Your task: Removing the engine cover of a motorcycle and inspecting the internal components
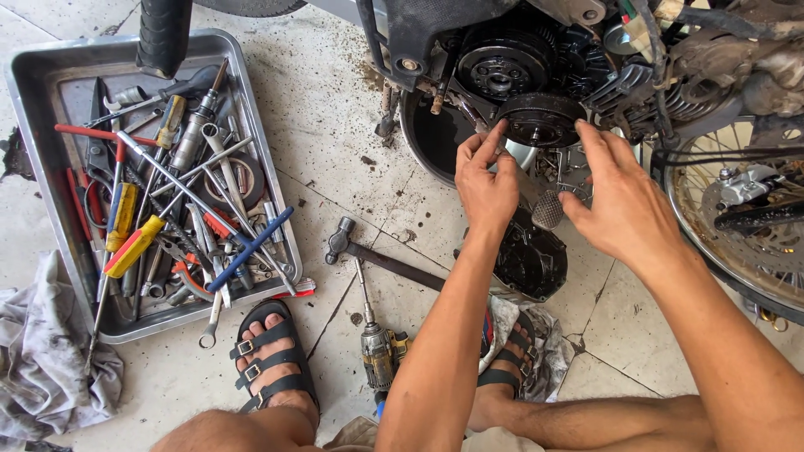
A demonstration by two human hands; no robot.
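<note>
Head view: both hands, left & right, fingers spread, grip round black clutch drum at its rim; prob. heavy, stiff, oily; hold opposite edges.

The round black clutch disc was greasy and dark, sitting tilted at the open motorcycle engine, below a bigger wheel

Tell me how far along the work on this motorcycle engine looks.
Done: the dark engine cover is off and lies on the floor, and the open engine side is exposed. In hand: the left hand and right hand are at the round black disc, fingertips on its rim. Left: the disc is not seated and the cover is not refitted.
</note>
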